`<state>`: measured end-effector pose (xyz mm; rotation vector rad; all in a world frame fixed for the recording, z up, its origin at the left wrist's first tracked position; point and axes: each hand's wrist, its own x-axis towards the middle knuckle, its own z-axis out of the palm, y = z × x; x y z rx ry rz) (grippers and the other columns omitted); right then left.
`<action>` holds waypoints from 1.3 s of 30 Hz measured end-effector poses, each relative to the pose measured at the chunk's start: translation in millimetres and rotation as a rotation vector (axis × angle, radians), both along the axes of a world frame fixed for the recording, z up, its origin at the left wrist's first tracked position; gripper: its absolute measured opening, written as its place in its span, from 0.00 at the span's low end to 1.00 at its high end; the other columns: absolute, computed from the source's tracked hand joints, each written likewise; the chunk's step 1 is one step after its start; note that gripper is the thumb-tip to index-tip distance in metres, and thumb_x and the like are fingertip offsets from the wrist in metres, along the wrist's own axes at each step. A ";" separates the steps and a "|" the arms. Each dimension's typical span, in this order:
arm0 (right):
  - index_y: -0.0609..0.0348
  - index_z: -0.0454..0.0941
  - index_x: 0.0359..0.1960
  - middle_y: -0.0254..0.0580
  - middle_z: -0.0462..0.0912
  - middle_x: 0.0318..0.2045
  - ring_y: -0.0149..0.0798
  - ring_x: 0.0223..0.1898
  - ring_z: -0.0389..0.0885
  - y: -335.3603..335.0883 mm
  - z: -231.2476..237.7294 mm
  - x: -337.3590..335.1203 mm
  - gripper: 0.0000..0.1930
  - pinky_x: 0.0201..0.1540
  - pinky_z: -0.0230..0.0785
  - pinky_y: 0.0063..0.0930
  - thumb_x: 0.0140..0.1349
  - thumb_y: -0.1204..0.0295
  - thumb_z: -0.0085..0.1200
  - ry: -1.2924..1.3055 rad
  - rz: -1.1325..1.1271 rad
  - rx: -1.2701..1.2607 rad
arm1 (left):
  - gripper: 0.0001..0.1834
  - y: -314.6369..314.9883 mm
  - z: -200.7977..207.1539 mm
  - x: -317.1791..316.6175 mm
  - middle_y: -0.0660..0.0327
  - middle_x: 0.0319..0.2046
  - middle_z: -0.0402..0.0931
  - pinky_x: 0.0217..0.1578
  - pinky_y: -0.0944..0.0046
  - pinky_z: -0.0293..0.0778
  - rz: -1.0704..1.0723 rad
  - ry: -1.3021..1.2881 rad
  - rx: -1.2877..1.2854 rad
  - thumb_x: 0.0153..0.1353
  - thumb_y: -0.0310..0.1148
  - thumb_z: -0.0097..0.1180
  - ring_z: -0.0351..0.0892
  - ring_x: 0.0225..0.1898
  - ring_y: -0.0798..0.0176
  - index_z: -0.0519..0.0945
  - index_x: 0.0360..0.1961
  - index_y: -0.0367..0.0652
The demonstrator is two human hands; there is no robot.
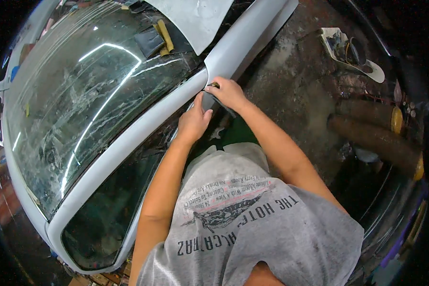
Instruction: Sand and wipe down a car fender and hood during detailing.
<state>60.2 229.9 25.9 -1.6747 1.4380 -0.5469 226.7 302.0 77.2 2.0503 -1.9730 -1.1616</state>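
Both my hands meet at the base of the pale grey windshield pillar (143, 128), where it joins the car's fender (240, 35). My right hand (228, 94) is closed, its fingertips pinched at the joint around something small and dark that they mostly hide. Below those fingers a thin dark strip (226, 108) slants down to the right; whether I hold it cannot be made out. My left hand (193, 122) rests at the pillar's lower edge by the door, fingers stretched toward the joint and thumb apart. Nothing shows in it.
Left of the pillar spreads the dusty windshield (100, 95), with a dark pad (149, 42) and a yellow-brown folded piece (165, 38) at its base. A side window (105, 224) lies below. White-edged debris (352, 55) and a brown cylinder (367, 138) lie on the right.
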 end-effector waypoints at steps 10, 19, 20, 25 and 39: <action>0.55 0.81 0.41 0.53 0.85 0.40 0.60 0.44 0.83 -26.5 7.5 -13.0 0.18 0.46 0.74 0.50 0.64 0.53 0.57 0.081 0.016 -0.078 | 0.37 1.7 -5.6 1.2 0.47 0.39 0.82 0.45 0.43 0.75 -0.020 0.008 -0.066 0.66 0.41 0.57 0.83 0.41 0.37 0.57 0.71 0.44; 0.57 0.80 0.39 0.54 0.85 0.38 0.60 0.43 0.83 -21.2 1.3 -10.0 0.17 0.47 0.73 0.51 0.64 0.54 0.57 -0.049 -0.102 -0.054 | 0.37 -2.5 -2.0 -0.1 0.50 0.37 0.83 0.43 0.45 0.76 -0.021 -0.001 -0.028 0.66 0.42 0.56 0.83 0.40 0.40 0.57 0.72 0.45; 0.57 0.80 0.39 0.54 0.85 0.38 0.60 0.43 0.82 -9.7 -3.5 -5.7 0.17 0.46 0.73 0.51 0.64 0.54 0.58 -0.017 -0.081 -0.032 | 0.37 -0.9 -1.6 -0.6 0.50 0.37 0.83 0.43 0.45 0.76 -0.022 -0.002 -0.027 0.66 0.42 0.56 0.83 0.40 0.40 0.57 0.72 0.45; 0.58 0.80 0.39 0.54 0.85 0.37 0.61 0.42 0.82 1.3 -5.8 -19.8 0.18 0.44 0.73 0.51 0.63 0.53 0.59 0.053 -0.071 0.003 | 0.41 3.0 -8.5 0.7 0.49 0.38 0.83 0.42 0.44 0.77 -0.043 -0.016 -0.039 0.66 0.43 0.56 0.84 0.38 0.39 0.51 0.75 0.47; 0.60 0.76 0.41 0.58 0.83 0.40 0.62 0.45 0.81 157.9 -49.9 -252.3 0.19 0.46 0.71 0.52 0.63 0.55 0.59 0.381 -0.498 0.238 | 0.50 -19.0 11.4 -46.2 0.41 0.40 0.84 0.41 0.43 0.79 -0.283 -0.469 0.014 0.67 0.47 0.54 0.86 0.37 0.41 0.36 0.78 0.48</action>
